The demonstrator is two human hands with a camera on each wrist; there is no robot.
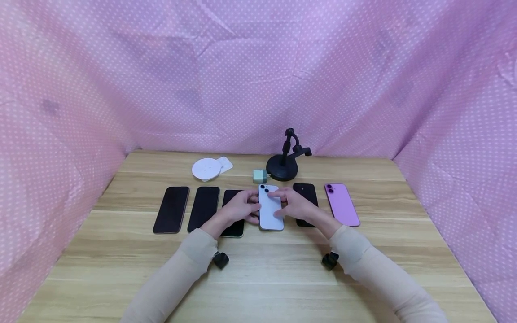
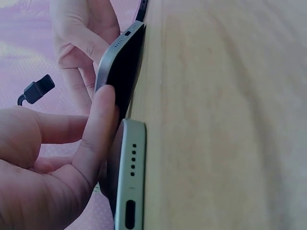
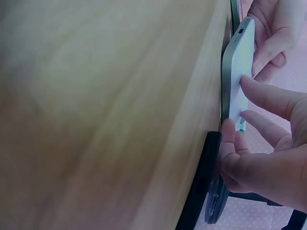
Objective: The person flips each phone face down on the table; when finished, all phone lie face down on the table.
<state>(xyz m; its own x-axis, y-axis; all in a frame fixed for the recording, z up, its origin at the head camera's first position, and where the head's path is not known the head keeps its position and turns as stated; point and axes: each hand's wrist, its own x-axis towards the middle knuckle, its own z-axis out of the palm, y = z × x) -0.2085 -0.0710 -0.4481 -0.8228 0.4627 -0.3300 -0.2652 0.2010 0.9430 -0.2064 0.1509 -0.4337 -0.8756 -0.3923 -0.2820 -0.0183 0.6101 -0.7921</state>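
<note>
On the light wooden table (image 1: 258,278), both hands, left (image 1: 238,209) and right (image 1: 295,204), pinch the pale blue phone (image 1: 269,211) by its long edges, partly hiding two neighbouring black phones.

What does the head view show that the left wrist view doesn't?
Head only: the full row of phones including the pink phone, the stand, the white disc and the charger. Left wrist only: the pale phone's bottom edge lifted off the table, and a neighbouring phone's port. Both: left hand and right hand on the pale phone.
</note>
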